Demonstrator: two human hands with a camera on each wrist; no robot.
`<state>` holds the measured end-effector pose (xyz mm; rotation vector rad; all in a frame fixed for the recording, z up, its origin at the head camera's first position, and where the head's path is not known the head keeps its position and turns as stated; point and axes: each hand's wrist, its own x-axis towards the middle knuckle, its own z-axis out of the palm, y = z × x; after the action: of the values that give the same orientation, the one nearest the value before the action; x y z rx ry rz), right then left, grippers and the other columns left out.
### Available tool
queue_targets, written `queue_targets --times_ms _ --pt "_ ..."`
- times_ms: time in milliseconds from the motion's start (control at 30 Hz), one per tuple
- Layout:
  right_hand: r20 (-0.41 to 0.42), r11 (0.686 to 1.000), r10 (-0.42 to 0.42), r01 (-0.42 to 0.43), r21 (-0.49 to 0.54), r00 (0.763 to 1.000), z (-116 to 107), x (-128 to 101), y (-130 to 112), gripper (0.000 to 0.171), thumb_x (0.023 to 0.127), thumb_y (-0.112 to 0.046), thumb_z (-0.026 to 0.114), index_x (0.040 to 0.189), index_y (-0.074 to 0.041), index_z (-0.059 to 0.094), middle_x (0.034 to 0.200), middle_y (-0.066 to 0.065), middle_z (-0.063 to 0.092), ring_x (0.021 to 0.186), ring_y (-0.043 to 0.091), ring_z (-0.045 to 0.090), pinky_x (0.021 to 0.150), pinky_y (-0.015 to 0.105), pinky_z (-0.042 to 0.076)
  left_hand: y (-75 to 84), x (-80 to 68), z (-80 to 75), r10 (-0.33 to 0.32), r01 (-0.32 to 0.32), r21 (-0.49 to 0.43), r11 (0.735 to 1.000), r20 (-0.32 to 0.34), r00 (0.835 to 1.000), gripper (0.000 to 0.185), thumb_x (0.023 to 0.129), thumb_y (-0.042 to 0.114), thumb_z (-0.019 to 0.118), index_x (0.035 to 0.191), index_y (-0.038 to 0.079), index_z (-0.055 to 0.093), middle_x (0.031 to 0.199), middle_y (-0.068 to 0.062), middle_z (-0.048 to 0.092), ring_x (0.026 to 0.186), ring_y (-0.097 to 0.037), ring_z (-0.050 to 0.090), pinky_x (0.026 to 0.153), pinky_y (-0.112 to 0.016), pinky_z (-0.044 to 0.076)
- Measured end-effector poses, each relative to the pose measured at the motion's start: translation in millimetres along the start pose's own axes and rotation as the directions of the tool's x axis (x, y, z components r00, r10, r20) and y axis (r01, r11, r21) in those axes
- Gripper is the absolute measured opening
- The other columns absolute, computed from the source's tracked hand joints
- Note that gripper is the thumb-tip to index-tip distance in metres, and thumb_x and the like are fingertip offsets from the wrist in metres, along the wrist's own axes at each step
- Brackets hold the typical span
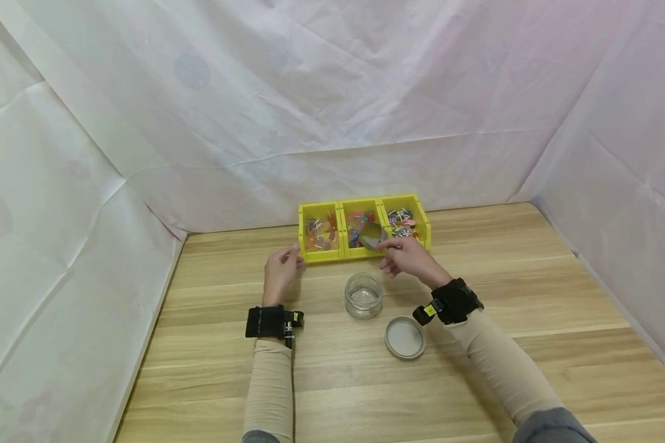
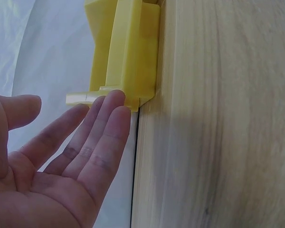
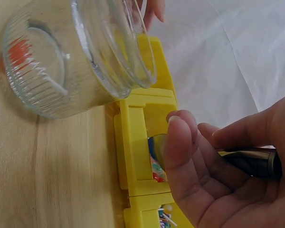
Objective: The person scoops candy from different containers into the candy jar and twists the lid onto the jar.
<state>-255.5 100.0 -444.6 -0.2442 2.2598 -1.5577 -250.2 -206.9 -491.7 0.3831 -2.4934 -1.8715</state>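
My right hand (image 1: 412,258) grips the dark handle (image 3: 251,162) of a metal spoon. The spoon's wide bowl (image 1: 372,234) dips into the middle compartment of a yellow three-part bin (image 1: 340,258), among small colourful wrapped pieces. With fingers nearly straight, my left hand (image 1: 279,271) holds its fingertips right at the bin's left front corner. A clear glass jar (image 1: 364,296) stands upright and uncovered in front of the bin. Through its glass (image 3: 61,61) in the right wrist view, a reddish patch and a white stick show.
A round metal lid (image 1: 405,338) lies on the wooden table (image 1: 210,344), in front of the jar and to its right. Small pieces with white sticks (image 1: 401,220) fill the bin's right compartment; others (image 1: 320,234) lie in the left one. White sheeting (image 1: 310,111) encloses the table's back and sides.
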Motion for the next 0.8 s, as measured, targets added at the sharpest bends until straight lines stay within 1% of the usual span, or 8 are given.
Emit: queue_targets --times_ms 167,333,467,667,800 --pt "0.013 0.999 0.021 -0.022 0.026 1.0 -1.2 2.8 0.7 0.039 0.104 -0.008 0.038 0.137 0.002 0.054 0.096 0.024 0.067 0.096 0.052 0.06 0.085 0.057 0.055 -1.3 -0.4 1.4 0.001 -0.001 -0.005 1.0 0.007 1.0 0.045 0.104 0.041 0.049 0.132 0.008 0.063 0.11 -0.017 0.07 0.104 -0.029 0.069 0.094 -0.043 0.053" --pt "0.006 0.999 0.028 -0.029 0.034 1.0 -0.1 6.9 1.2 0.039 0.102 -0.008 0.038 0.137 0.0 0.055 0.093 0.021 0.069 0.098 0.053 0.06 0.086 0.056 0.055 0.0 0.0 2.1 0.0 0.0 -0.002 1.0 -0.002 1.0 0.044 0.104 0.041 0.049 0.131 0.009 0.063 0.109 -0.015 0.07 0.103 -0.028 0.069 0.092 -0.043 0.054" --pt "0.005 0.998 0.039 -0.04 0.046 0.999 0.8 10.1 2.7 0.039 0.102 -0.007 0.039 0.137 -0.001 0.056 0.094 0.02 0.069 0.096 0.049 0.062 0.086 0.054 0.055 1.2 0.6 2.9 -0.003 0.003 0.004 1.0 0.001 1.0 0.044 0.104 0.04 0.049 0.131 0.009 0.062 0.109 -0.016 0.07 0.103 -0.029 0.07 0.09 -0.043 0.055" --pt "0.01 0.997 0.034 -0.035 0.065 0.999 4.7 13.6 6.7 0.039 0.105 -0.009 0.038 0.139 -0.002 0.054 0.099 0.024 0.067 0.094 0.045 0.064 0.086 0.053 0.055 3.0 -1.2 4.6 0.004 -0.004 -0.001 1.0 0.004 1.0 0.044 0.104 0.038 0.049 0.131 0.006 0.062 0.11 -0.018 0.07 0.103 -0.031 0.07 0.091 -0.042 0.055" --pt "-0.002 0.997 0.026 -0.026 0.076 1.0 7.2 15.3 9.6 0.039 0.104 -0.008 0.039 0.139 -0.005 0.055 0.098 0.023 0.068 0.09 0.041 0.065 0.086 0.053 0.056 3.0 -1.9 6.0 0.009 -0.009 0.006 1.0 0.003 1.0 0.043 0.105 0.038 0.048 0.13 0.006 0.062 0.11 -0.019 0.07 0.103 -0.031 0.07 0.091 -0.043 0.055"
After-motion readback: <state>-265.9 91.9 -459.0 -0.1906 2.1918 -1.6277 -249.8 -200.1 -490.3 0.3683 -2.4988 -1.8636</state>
